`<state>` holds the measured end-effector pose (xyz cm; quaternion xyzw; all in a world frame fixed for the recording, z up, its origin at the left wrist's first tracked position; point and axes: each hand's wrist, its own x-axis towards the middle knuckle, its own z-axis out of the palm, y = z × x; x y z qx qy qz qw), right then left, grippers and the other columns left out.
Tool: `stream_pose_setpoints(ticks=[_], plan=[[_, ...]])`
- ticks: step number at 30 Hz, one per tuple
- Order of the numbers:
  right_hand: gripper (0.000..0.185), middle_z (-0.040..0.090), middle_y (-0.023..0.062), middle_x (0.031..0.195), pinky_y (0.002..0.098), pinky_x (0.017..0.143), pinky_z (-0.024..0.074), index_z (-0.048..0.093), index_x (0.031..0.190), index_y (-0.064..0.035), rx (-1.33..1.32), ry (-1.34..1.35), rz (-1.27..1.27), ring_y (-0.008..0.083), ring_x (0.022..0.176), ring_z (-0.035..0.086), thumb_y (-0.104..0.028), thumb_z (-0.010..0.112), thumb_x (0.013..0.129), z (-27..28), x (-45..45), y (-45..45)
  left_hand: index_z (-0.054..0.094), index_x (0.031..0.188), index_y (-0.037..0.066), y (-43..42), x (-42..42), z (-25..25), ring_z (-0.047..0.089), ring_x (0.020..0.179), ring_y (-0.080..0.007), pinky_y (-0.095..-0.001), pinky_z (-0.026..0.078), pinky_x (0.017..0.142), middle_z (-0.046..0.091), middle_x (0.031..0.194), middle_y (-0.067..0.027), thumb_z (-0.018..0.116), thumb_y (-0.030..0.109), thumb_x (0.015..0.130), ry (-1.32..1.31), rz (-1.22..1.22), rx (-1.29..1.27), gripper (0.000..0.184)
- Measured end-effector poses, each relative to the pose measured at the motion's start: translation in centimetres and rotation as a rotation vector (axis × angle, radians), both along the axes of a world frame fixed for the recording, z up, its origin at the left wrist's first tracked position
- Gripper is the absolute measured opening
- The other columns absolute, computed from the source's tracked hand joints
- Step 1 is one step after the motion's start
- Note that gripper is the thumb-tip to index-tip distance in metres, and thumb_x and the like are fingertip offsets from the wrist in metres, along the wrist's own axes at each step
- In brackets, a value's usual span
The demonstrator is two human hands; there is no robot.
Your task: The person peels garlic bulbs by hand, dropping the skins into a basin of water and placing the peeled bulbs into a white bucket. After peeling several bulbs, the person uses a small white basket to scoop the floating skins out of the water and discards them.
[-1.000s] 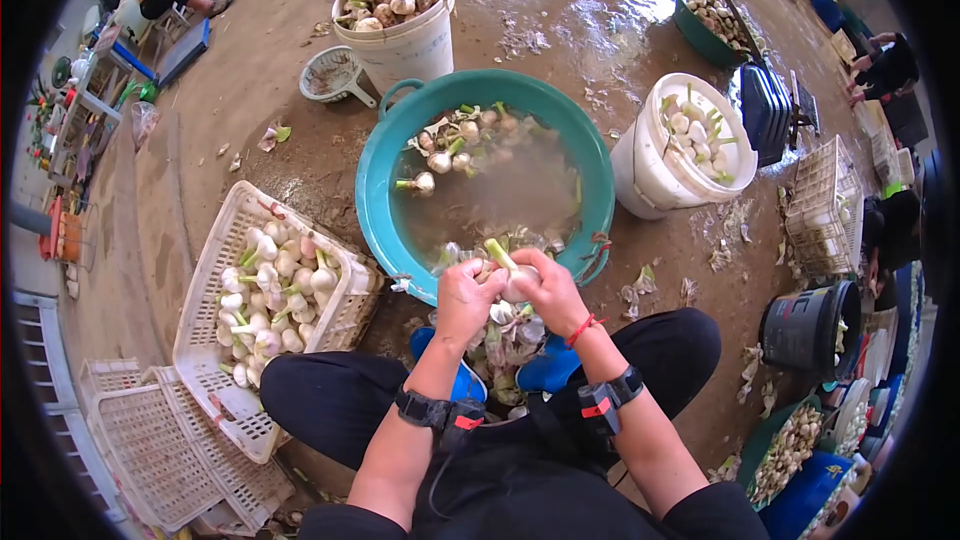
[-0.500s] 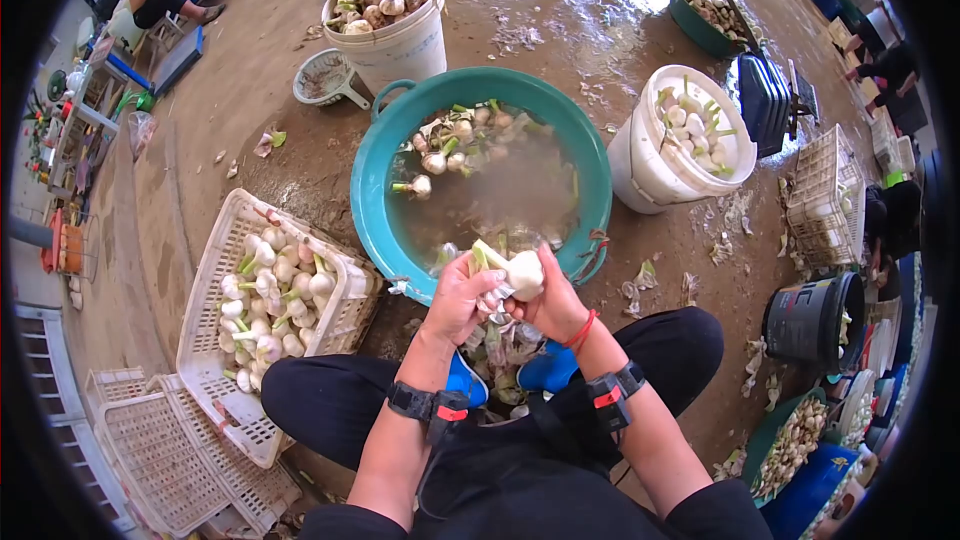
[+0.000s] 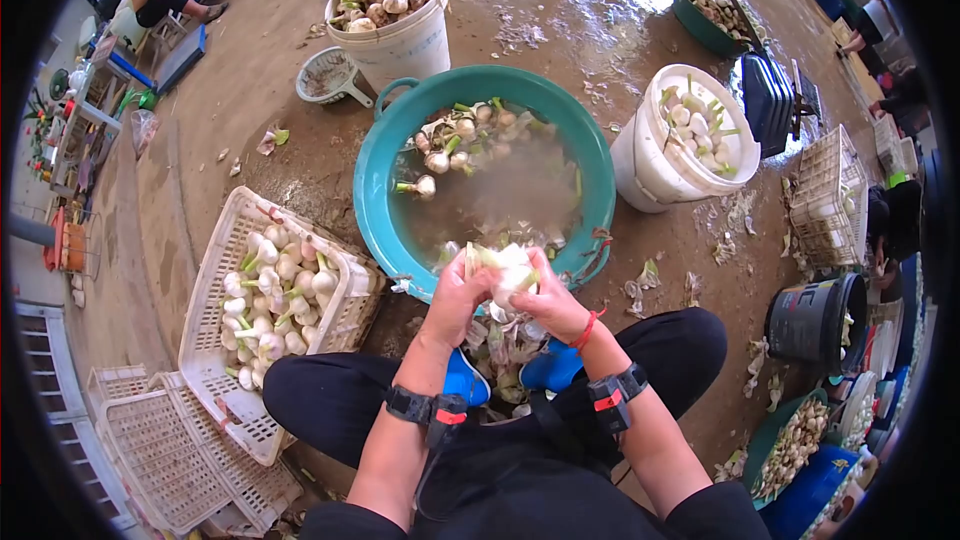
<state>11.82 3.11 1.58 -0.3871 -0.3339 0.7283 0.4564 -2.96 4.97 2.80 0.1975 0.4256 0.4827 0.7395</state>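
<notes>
Both my hands meet around a whitish garlic bulb [image 3: 512, 275] at the near rim of a green basin [image 3: 372, 202]. My left hand [image 3: 458, 298] is closed on its left side, where pale green stem and loose skin show. My right hand [image 3: 552, 302], with a red string at the wrist, grips the bulb's right side. Murky water fills the basin, and garlic bulbs with roots and green stems [image 3: 436, 161] float at its far left. Peeled skins [image 3: 500, 345] lie below my hands, between my blue shoes.
Left of me stands a white crate [image 3: 215, 290] of garlic, with stacked crates [image 3: 165, 450] nearer. Behind the basin are a bucket [image 3: 405, 50] of unpeeled bulbs and a strainer [image 3: 325, 77]. A white bucket [image 3: 640, 155] of peeled garlic stands right. Other people sit at the far left and right.
The bulb has turned in my hands, and its outer skin has been pulled back, showing a whiter surface. My fingers have shifted around it.
</notes>
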Motion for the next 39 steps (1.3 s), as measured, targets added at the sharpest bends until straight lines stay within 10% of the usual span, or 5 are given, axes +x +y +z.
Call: stream_pose_setpoints(ticks=[21,25,31,35,39], plan=[[0.042,0.062,0.0063,0.089,0.0282,0.071,0.0474,0.057,0.100,-0.0012,-0.220,-0.181,-0.608,0.0135,0.080,0.059,-0.040,0.041,0.095,-6.7,-0.4,3.7,0.053,0.093,0.006,4.3,0.3,-7.8,0.057,0.062,-0.0094,-0.0163,0.047,0.053,0.060,0.082,-0.0034,0.054,0.000,0.082,-0.319,0.169,-0.061,0.013],[0.036,0.064,0.0050,0.086,0.0288,0.064,0.0498,0.060,0.098,-0.0011,-0.353,-0.129,-0.493,0.0139,0.074,0.061,-0.033,0.043,0.094,-5.1,-4.7,7.1,0.060,0.090,0.007,6.0,-2.6,-18.4,0.058,0.082,-0.0121,-0.0312,0.048,0.075,0.061,0.089,-0.0012,0.067,0.012,0.071,1.212,-1.016,1.002,0.021],[0.039,0.054,0.0139,0.100,0.0315,0.080,0.0437,0.046,0.125,-0.0053,0.568,-0.330,0.090,0.0191,0.090,0.054,-0.028,0.044,0.093,3.3,-19.1,11.9,0.045,0.126,0.006,13.5,-7.6,-10.7,0.043,0.119,-0.0343,-0.0442,0.029,0.103,0.047,0.126,-0.0193,0.042,0.022,0.086,1.269,-1.874,0.429,0.044],[0.033,0.051,0.0130,0.106,0.0294,0.080,0.0450,0.052,0.116,-0.0034,0.390,-0.550,-0.114,0.0199,0.092,0.056,-0.018,0.055,0.086,0.7,-13.7,16.1,0.053,0.117,0.007,18.6,-13.8,-23.0,0.045,0.118,-0.0309,-0.0407,0.031,0.101,0.050,0.123,-0.0191,0.052,0.018,0.081,0.911,-0.645,0.504,0.038],[0.041,0.052,0.0135,0.105,0.0314,0.073,0.0480,0.050,0.116,-0.0010,0.112,-0.824,-0.061,0.0188,0.073,0.059,-0.018,0.062,0.081,-8.9,-7.2,14.2,0.059,0.101,0.009,20.8,-11.5,-23.3,0.051,0.112,-0.0253,-0.0390,0.036,0.094,0.058,0.114,-0.0116,0.049,0.017,0.081,2.068,-0.616,0.463,0.023]])
